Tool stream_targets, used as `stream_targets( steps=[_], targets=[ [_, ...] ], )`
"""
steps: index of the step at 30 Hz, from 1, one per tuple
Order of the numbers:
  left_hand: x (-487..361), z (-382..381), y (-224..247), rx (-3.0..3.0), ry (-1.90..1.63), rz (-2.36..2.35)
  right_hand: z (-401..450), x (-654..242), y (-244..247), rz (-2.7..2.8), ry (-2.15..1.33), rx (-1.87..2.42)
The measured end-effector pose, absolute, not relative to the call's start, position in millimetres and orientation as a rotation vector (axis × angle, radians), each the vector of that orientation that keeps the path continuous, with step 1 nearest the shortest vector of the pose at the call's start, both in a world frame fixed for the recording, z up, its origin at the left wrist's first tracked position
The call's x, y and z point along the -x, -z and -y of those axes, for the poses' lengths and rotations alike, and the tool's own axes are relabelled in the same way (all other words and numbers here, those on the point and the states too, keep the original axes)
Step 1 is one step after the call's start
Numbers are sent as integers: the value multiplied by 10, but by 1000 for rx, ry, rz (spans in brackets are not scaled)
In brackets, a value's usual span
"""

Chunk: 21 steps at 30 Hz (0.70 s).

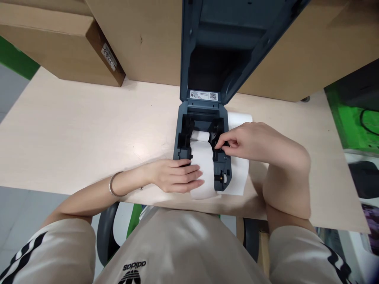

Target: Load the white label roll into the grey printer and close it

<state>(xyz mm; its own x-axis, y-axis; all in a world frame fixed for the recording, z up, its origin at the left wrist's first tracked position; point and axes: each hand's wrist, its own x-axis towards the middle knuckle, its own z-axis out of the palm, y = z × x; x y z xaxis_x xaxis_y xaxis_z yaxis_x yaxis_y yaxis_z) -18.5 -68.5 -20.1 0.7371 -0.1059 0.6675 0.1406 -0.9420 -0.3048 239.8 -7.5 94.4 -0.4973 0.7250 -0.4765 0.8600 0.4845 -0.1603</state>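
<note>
A dark blue-grey label printer [203, 106] stands on the table with its lid [229, 31] raised. Inside it sits a small white paper roll [200, 136], and a wide white paper strip [203, 169] runs forward over the printer's front. My left hand [177, 175] lies with its fingers stretched out across the left side of the strip. Thumb and index finger of my right hand [244, 140] come together at the inner right side of the printer, beside the roll; what they pinch, if anything, is hidden. A white sheet [239, 173] lies partly under the printer's right side.
Large cardboard boxes [148, 39] stand behind the printer, with a smaller cardboard box [71, 51] at the back left. The pale wooden table [89, 126] ends close to my body. Chair armrests [106, 232] show below its front edge.
</note>
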Motion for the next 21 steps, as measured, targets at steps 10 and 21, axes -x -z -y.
stream_targets(
  steps=[10, 21],
  targets=[
    [71, 810, 213, 2699, 1071, 255, 79, -2351, -977, -2398, 518, -1324],
    [87, 789, 132, 2743, 937, 252, 66, -2364, -958, -2413, 511, -1336]
  ],
)
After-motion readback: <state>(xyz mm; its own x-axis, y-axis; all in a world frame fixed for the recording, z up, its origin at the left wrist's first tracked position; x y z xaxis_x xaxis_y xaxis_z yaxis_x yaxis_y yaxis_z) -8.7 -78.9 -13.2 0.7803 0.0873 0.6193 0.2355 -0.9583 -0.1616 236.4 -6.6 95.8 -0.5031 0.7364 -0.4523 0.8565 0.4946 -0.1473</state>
